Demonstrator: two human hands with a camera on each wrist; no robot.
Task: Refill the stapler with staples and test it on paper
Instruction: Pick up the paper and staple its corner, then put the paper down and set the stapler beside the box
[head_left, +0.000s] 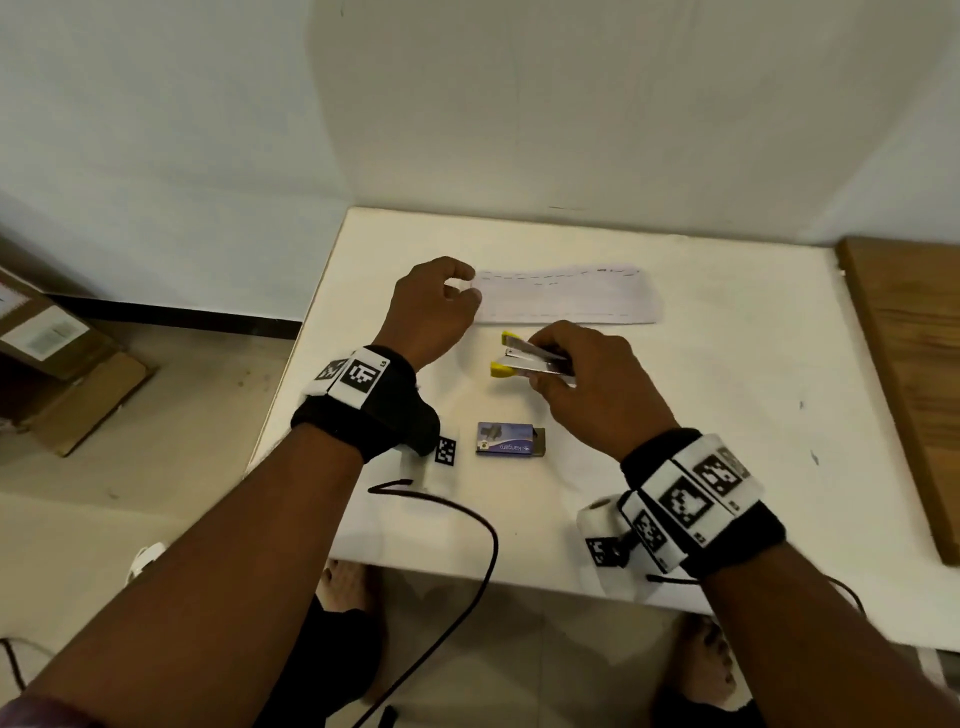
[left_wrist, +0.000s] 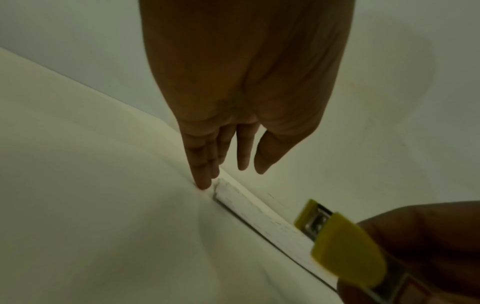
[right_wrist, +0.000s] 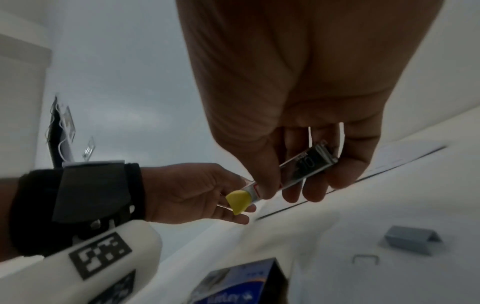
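My right hand grips a small silver stapler with yellow ends a little above the white table. Its mouth points left and its two arms are slightly apart. In the right wrist view my thumb and fingers wrap the stapler's rear half. A folded white paper lies just beyond it. My left hand is at the paper's left end and holds nothing. Its fingers point down, with one tip on the table beside the paper's corner. A blue staple box lies nearer to me.
A loose strip of staples and a single staple lie on the table near the box. A wooden board lies along the table's right side. A dark cable loops over the near edge. A cardboard box sits on the floor at left.
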